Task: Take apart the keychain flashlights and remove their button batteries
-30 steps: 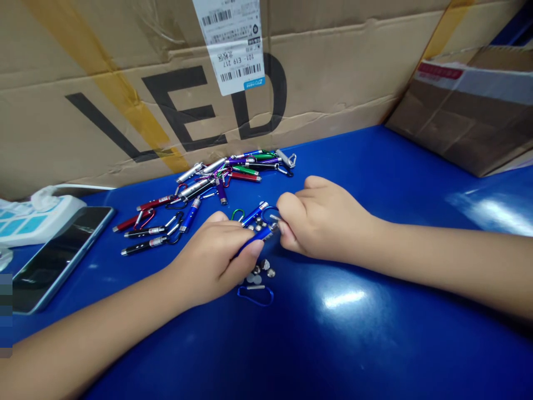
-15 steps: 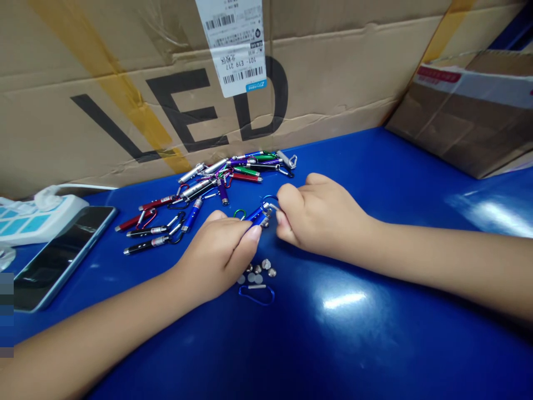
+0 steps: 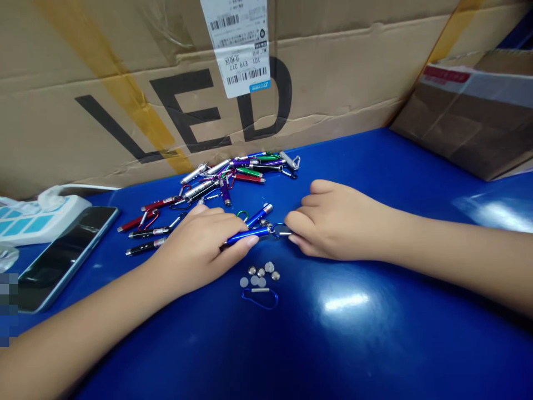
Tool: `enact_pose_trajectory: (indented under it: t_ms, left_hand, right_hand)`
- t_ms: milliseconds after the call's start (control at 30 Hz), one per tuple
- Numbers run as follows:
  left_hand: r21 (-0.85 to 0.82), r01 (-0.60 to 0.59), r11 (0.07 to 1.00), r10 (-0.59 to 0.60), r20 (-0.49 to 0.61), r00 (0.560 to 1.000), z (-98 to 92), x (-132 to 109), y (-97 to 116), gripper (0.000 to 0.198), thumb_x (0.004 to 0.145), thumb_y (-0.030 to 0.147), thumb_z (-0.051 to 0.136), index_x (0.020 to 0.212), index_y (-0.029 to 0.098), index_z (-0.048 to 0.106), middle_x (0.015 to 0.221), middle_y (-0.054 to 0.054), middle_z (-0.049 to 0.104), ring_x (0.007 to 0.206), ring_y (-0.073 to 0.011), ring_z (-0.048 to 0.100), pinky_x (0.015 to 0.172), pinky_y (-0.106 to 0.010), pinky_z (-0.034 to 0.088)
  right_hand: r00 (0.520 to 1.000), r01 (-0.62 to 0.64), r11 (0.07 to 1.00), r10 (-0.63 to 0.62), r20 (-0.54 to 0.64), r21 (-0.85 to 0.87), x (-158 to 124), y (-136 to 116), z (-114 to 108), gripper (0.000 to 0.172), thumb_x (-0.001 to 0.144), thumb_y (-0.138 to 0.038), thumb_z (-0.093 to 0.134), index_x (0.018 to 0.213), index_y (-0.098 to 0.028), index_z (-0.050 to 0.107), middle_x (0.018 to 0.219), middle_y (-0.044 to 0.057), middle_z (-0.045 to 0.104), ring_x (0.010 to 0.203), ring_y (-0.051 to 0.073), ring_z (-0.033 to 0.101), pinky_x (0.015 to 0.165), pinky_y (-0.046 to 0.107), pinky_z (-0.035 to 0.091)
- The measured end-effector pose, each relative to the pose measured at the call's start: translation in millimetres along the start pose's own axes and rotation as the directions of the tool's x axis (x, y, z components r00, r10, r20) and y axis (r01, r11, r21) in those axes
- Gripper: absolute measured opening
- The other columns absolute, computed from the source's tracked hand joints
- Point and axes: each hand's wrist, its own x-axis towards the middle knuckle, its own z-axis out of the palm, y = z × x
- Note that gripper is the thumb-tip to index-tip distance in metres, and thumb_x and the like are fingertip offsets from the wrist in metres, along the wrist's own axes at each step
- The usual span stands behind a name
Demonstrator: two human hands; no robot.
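Note:
My left hand (image 3: 200, 244) is closed around a blue keychain penlight (image 3: 252, 234), its end poking out to the right between thumb and fingers. A blue carabiner (image 3: 276, 225) hangs on that end. The carabiner's far side is pinched in my right hand (image 3: 333, 222), whose curled fingers hide part of it. Just behind, another blue penlight (image 3: 261, 214) lies at a slant, with small shiny parts beside it. In front of my hands are several button cells (image 3: 261, 272) and a loose blue carabiner (image 3: 260, 299) on the table.
Several coloured penlights (image 3: 204, 189) with clips lie heaped at the back. A phone (image 3: 66, 255) and a white power strip (image 3: 62, 219) are at left. A large cardboard box (image 3: 333, 72) walls off the back of the blue table (image 3: 375, 344); a smaller box (image 3: 466, 122) stands at right.
Both hands have moved apart, the left toward the left and the right slightly right and down. The held penlight now lies more level, the carabiner stretched out between the hands.

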Motion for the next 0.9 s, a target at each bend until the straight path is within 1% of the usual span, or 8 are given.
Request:
enact_pose_trajectory:
  t_ms: [100,200,367,500,567,700,800,900]
  left_hand:
    - [0.097,-0.041,0.994,0.042,-0.003,0.999,0.9,0.9,-4.1,0.038,0.097,0.046,0.038,0.084,0.02,0.062,0.07,0.0,0.058,0.069,-0.019,0.05,0.068,-0.033,0.026]
    - [0.095,-0.05,0.994,0.05,0.004,0.999,2.2,1.4,-5.9,0.039,0.098,0.044,0.036,0.079,0.019,0.059,0.068,0.0,0.056,0.067,-0.0185,0.048,0.067,-0.033,0.025]
    - [-0.033,-0.078,0.996,0.078,0.005,0.997,2.8,1.5,-4.6,0.038,0.1,0.035,0.034,0.07,0.018,0.051,0.064,0.002,0.051,0.066,-0.0158,0.046,0.069,-0.032,0.027]
    - [-0.096,-0.076,0.993,0.075,-0.01,0.997,2.9,1.2,-2.6,0.036,0.099,0.032,0.036,0.07,0.018,0.051,0.066,0.001,0.054,0.069,-0.0158,0.048,0.068,-0.032,0.029]
    - [-0.094,-0.043,0.995,0.039,-0.038,0.999,4.0,0.5,-1.3,0.031,0.098,0.034,0.039,0.076,0.019,0.057,0.071,0.0,0.058,0.071,-0.0167,0.051,0.069,-0.033,0.032]
    - [-0.112,0.006,0.994,-0.022,-0.139,0.99,9.0,-0.9,3.4,0.023,0.094,0.035,0.048,0.109,0.021,0.058,0.093,-0.003,0.067,0.085,-0.0189,0.059,0.078,-0.035,0.039]
    - [-0.107,-0.016,0.994,-0.012,-0.252,0.968,12.6,-0.6,7.8,0.035,0.089,0.039,0.058,0.117,0.019,0.052,0.103,-0.006,0.067,0.092,-0.0198,0.062,0.08,-0.035,0.043]
    - [-0.03,-0.097,0.995,0.081,-0.337,0.938,14.7,-0.3,9.9,0.022,0.088,0.034,0.063,0.105,0.021,0.057,0.103,-0.004,0.068,0.095,-0.0188,0.063,0.081,-0.033,0.044]
  right_hand:
    - [1.0,0.03,1.0,-0.03,0.002,0.011,0.0,0.5,2.2,0.03,0.097,-0.034,0.035,0.076,-0.019,0.05,0.057,0.001,0.058,0.052,0.016,0.05,0.063,0.033,0.022]
    - [0.999,0.046,0.999,-0.046,-0.015,0.029,0.3,1.7,5.7,0.031,0.099,-0.035,0.035,0.079,-0.019,0.053,0.058,0.0,0.058,0.053,0.015,0.049,0.064,0.032,0.023]
    - [0.976,0.084,0.994,-0.069,-0.205,0.066,-1.1,1.7,10.1,0.03,0.101,-0.03,0.034,0.094,-0.015,0.06,0.067,0.002,0.062,0.06,0.016,0.053,0.063,0.031,0.026]
    - [0.958,0.06,0.948,0.034,-0.286,0.313,-2.7,-3.4,5.3,0.026,0.098,-0.019,0.036,0.11,-0.012,0.058,0.082,0.005,0.07,0.07,0.015,0.059,0.064,0.03,0.033]
    - [0.959,-0.041,0.827,0.19,-0.211,0.561,-2.7,-7.9,0.4,0.025,0.096,-0.018,0.04,0.116,-0.014,0.055,0.092,0.006,0.071,0.076,0.014,0.062,0.066,0.028,0.039]
    - [0.902,-0.253,0.356,0.423,0.087,0.9,0.0,-17.1,-6.7,0.019,0.09,-0.016,0.045,0.109,-0.019,0.046,0.074,-0.003,0.067,0.062,0.01,0.061,0.057,0.023,0.042]
    - [0.872,-0.28,0.02,0.424,0.246,0.96,4.0,-21.2,-8.2,0.008,0.089,-0.014,0.045,0.095,-0.02,0.044,0.067,-0.005,0.064,0.056,0.008,0.059,0.054,0.021,0.045]
    - [0.86,-0.292,-0.207,0.37,0.351,0.934,8.2,-22.6,-9.2,0.001,0.092,-0.018,0.046,0.092,-0.018,0.047,0.069,-0.003,0.066,0.055,0.008,0.06,0.054,0.021,0.047]
